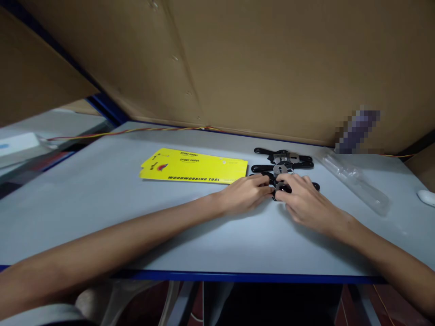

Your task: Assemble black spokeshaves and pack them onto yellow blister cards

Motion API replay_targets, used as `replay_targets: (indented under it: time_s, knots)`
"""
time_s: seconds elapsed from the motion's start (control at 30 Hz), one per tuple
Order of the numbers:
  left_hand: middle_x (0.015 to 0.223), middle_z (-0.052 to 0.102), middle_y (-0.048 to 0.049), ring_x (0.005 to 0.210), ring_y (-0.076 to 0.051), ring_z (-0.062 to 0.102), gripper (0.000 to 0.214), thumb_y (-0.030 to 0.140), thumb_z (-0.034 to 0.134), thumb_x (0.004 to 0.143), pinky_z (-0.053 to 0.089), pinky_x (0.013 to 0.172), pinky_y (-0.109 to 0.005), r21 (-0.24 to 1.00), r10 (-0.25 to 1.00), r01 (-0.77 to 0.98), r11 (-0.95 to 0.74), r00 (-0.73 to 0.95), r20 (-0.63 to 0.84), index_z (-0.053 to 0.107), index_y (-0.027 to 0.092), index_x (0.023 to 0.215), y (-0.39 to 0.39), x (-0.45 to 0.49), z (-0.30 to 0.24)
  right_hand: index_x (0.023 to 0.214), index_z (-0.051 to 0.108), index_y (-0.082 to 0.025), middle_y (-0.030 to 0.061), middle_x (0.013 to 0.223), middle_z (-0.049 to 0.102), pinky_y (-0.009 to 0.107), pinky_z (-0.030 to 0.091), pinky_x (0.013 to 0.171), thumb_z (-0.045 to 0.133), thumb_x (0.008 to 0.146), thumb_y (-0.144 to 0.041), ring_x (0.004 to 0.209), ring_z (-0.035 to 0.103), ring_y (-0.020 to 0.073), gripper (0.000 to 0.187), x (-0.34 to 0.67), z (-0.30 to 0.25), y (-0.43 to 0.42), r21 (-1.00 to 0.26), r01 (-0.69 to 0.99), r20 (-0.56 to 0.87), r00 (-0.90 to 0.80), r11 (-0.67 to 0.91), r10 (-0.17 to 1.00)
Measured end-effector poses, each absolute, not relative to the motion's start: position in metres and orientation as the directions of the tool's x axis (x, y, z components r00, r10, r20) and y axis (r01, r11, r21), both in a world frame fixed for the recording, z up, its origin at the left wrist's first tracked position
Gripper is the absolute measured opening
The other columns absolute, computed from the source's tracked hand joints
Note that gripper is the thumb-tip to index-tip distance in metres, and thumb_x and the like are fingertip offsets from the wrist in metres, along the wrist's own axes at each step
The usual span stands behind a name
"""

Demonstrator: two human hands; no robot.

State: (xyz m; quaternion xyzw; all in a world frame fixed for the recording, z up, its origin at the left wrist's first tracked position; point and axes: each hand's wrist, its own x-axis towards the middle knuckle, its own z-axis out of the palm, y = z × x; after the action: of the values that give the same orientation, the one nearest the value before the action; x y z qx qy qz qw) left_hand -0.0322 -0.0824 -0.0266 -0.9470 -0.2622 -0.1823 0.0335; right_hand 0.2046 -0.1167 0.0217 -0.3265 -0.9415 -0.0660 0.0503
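Several black spokeshaves with silver plates lie close together on the grey table (pixel 190 235). My left hand (pixel 245 194) and my right hand (pixel 306 201) are both closed around the middle of the nearest spokeshave (pixel 282 187). Its far right handle tip shows beyond my right hand, while my fingers cover much of the rest. Just past it lies another spokeshave (pixel 261 168), and behind that a farther spokeshave (pixel 283 157). Left of my left hand, yellow printed cards (pixel 200 168) overlap in a stack, reading "SPOKE SHAVE" and "WOODWORKING TOOL".
Clear plastic packaging (pixel 356 181) lies to the right of the tools. At the back right is a pixelated purple thing (pixel 360 131). A white object (pixel 426 197) sits at the right edge. A brown panel (pixel 238 68) rises behind, with a red-yellow wire (pixel 152 130) along its foot.
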Motion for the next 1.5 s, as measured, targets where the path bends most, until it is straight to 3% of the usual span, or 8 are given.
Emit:
replay_targets:
  time_s: [0.17,0.3,0.47,0.7,0.9,1.1,1.23,1.5]
  knots:
    - [0.089,0.067,-0.0092,0.080,-0.020,0.066,0.038,0.025,0.044,0.111,0.056,0.068,-0.032,0.034,0.482,0.507,-0.861,0.795,0.367,0.078,0.014,0.099,-0.083,-0.032,-0.026,0.103,0.071,-0.018,0.0095,0.095,0.070,0.037,0.037,0.081,0.052,0.099,-0.008,0.085,0.062,0.0233,0.022,0.203,0.028,-0.114,0.121,0.654,0.053,-0.755,0.747,0.653]
    - [0.090,0.068,-0.0091,0.079,-0.019,0.065,0.039,0.024,0.042,0.111,0.056,0.067,-0.031,0.035,0.486,0.511,-0.859,0.791,0.371,0.078,0.014,0.100,-0.083,-0.033,-0.027,0.106,0.072,-0.019,0.0126,0.116,0.070,0.037,0.036,0.084,0.056,0.099,-0.011,0.099,0.063,0.0242,0.019,0.205,0.027,-0.109,0.093,0.581,0.110,-0.813,0.808,0.572]
    - [0.088,0.067,-0.0094,0.078,-0.019,0.066,0.042,0.026,0.041,0.112,0.057,0.066,-0.032,0.042,0.487,0.510,-0.859,0.791,0.370,0.079,0.014,0.101,-0.082,-0.035,-0.027,0.101,0.072,-0.017,0.0061,0.091,0.073,0.034,0.038,0.079,0.052,0.102,-0.007,0.081,0.062,0.0192,0.022,0.204,0.015,-0.106,0.100,0.619,0.113,-0.785,0.779,0.609]
    - [0.091,0.069,-0.0098,0.080,-0.019,0.067,0.041,0.027,0.040,0.112,0.060,0.068,-0.032,0.048,0.478,0.499,-0.865,0.792,0.378,0.079,0.013,0.107,-0.082,-0.034,-0.027,0.105,0.072,-0.015,0.0086,0.097,0.074,0.033,0.046,0.074,0.049,0.105,-0.011,0.084,0.066,0.0200,0.023,0.210,0.010,-0.108,-0.041,0.613,0.071,-0.786,0.789,0.615]
    - [0.092,0.069,-0.0098,0.083,-0.019,0.068,0.040,0.029,0.041,0.113,0.061,0.071,-0.032,0.004,0.465,0.502,-0.865,0.798,0.383,0.078,0.013,0.114,-0.081,-0.035,-0.030,0.130,0.068,-0.017,0.0121,0.116,0.072,0.038,0.051,0.086,0.044,0.108,-0.019,0.096,0.067,0.0234,0.033,0.228,0.003,-0.099,-0.279,0.714,0.330,-0.556,0.642,0.763]
    - [0.093,0.070,-0.0108,0.083,-0.020,0.068,0.042,0.029,0.040,0.113,0.062,0.071,-0.033,-0.006,0.455,0.495,-0.869,0.803,0.386,0.078,0.012,0.113,-0.081,-0.034,-0.030,0.123,0.074,-0.020,0.0098,0.107,0.079,0.046,0.045,0.094,0.066,0.101,-0.034,0.106,0.062,0.0297,0.027,0.229,-0.002,-0.092,-0.317,0.702,0.268,-0.578,0.637,0.771]
    - [0.095,0.070,-0.0109,0.087,-0.020,0.069,0.041,0.028,0.040,0.112,0.062,0.074,-0.033,0.014,0.478,0.508,-0.861,0.800,0.364,0.078,0.012,0.117,-0.081,-0.035,-0.030,0.114,0.075,-0.022,0.0078,0.104,0.079,0.042,0.045,0.092,0.059,0.104,-0.027,0.098,0.064,0.0254,0.019,0.223,-0.005,-0.081,-0.425,0.679,0.415,-0.442,0.599,0.795]
    - [0.095,0.071,-0.0110,0.088,-0.023,0.062,0.041,0.031,0.040,0.113,0.056,0.078,-0.037,-0.105,0.427,0.520,-0.848,0.787,0.445,0.074,0.013,0.125,-0.082,-0.036,-0.028,0.120,0.073,-0.019,0.0143,0.122,0.073,0.045,0.050,0.099,0.044,0.106,-0.026,0.111,0.068,0.0271,0.033,0.247,-0.002,-0.067,-0.415,0.699,0.487,-0.369,0.582,0.791]
